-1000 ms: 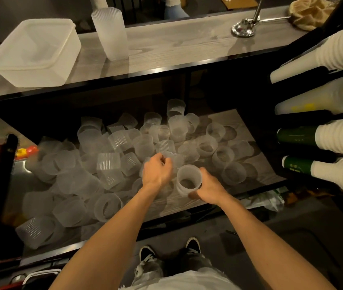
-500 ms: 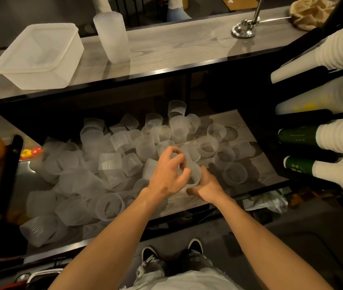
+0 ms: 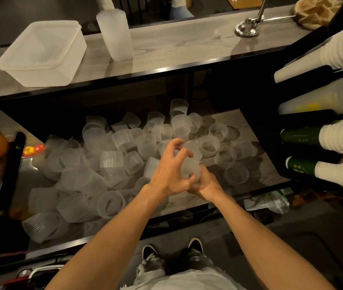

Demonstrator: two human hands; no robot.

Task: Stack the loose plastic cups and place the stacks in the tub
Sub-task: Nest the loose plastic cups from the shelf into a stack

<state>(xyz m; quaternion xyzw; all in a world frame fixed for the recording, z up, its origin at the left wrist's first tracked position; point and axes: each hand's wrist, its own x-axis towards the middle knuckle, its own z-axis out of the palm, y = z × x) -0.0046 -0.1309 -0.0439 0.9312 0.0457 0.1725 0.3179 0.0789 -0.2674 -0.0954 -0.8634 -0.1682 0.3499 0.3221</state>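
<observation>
Right hand is wrapped round the cup from underneath as a steady base. Left hand is clawed over its top, fingers curled round it, I'd guess to seat cups together; can't tell how many are nested. Loose cups cover the lower shelf. The tub waits on the counter, handy for drop-off.

loose cups crowd the left and middle of the lower shelf, leaving bare wood mostly toward its right end. the counter overhangs the shelf's back. on the counter, open wood lies between the tall cup stack and the chrome base.
</observation>
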